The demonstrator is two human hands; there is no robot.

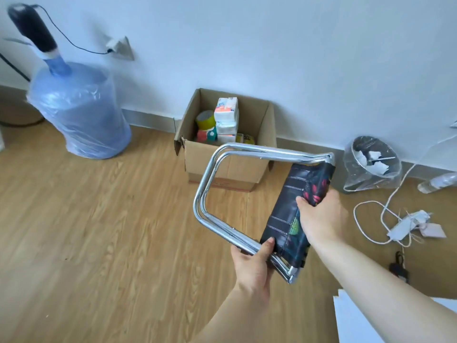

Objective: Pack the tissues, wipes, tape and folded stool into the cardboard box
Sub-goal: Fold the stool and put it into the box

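Observation:
The folded stool [284, 206], chrome tube legs and a dark flowered fabric seat, hangs in the air just in front of the open cardboard box [222, 167]. My left hand [252, 266] grips its lower tubes and seat corner. My right hand [321, 216] clasps the fabric seat from the right. Inside the box stand white tissue packs [226, 112], a yellowish tape roll [205, 119], a second tape roll [247, 139] and a red and green wipes pack [206, 135]. The stool's upper tubes cover the box's near rim.
The box stands on a wooden floor against a white wall. A plastic-wrapped blue water jug with a pump [79, 107] is at left. A bin with a clear bag [373, 162], a white cord and power strip [405, 224] and a white board [356, 320] lie at right.

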